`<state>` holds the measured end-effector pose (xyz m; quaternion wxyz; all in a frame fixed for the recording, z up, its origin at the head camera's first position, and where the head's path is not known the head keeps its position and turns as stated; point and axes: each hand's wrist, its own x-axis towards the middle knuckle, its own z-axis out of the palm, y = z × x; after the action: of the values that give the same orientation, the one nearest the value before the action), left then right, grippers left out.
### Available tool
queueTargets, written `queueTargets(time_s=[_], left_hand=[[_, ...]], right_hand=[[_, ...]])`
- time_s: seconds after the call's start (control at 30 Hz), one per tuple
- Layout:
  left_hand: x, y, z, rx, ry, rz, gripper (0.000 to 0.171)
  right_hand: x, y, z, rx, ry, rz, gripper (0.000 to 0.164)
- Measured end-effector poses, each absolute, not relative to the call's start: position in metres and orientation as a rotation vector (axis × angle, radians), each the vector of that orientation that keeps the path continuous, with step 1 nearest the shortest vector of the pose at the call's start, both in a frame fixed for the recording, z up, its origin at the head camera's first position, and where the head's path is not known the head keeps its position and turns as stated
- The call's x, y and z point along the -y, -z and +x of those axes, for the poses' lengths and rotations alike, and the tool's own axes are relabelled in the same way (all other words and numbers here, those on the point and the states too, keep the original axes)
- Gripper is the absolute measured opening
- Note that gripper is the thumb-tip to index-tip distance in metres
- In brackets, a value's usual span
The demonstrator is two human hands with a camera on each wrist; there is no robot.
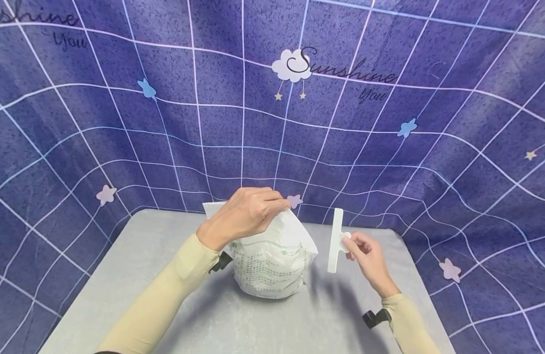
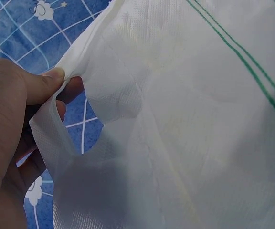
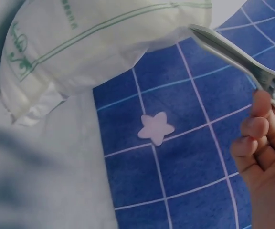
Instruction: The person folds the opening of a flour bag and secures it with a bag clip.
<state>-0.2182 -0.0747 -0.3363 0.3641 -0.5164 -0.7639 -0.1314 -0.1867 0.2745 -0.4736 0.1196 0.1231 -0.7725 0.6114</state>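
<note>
A full white bag with green print (image 1: 270,268) stands upright on the grey table. My left hand (image 1: 250,211) pinches the bag's top edge between thumb and fingers; in the left wrist view a cut-out handle hole shows beside the fingertips (image 2: 56,74). To the right of the bag, my right hand (image 1: 367,258) holds a long white bag clip (image 1: 335,241) by its grip end, between thumb and fingers. The clip is apart from the bag in the head view. From the right wrist, the bag clip (image 3: 233,55) shows its two long bars from the side.
The grey table (image 1: 157,246) carries the bag near its back edge. Behind and at both sides hangs a dark blue cloth (image 1: 228,123) with white grid lines, stars and clouds. A black wrist camera mount (image 1: 375,318) sits on the right forearm.
</note>
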Motion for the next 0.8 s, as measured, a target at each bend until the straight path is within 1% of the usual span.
queueTargets(time_s=[0.2,0.47,0.63,0.8], left_hand=[[0.075,0.336,-0.218,1.947,0.343,-1.333,0.018],[0.074,0.336,-0.219,1.929,0.343,-1.335,0.017],[0.075,0.336,-0.219,1.934,0.333,-1.333,0.017],[0.076,0.336,-0.217,1.956,0.332,-1.327,0.018]], right_hand=[[-0.268,0.462,-0.187,2.167,-1.733,0.355,0.016],[-0.257,0.456,-0.187,2.067,-1.707,0.341,0.017],[-0.25,0.452,-0.187,2.001,-1.669,0.43,0.014],[-0.245,0.452,-0.188,1.907,-1.536,0.525,0.01]])
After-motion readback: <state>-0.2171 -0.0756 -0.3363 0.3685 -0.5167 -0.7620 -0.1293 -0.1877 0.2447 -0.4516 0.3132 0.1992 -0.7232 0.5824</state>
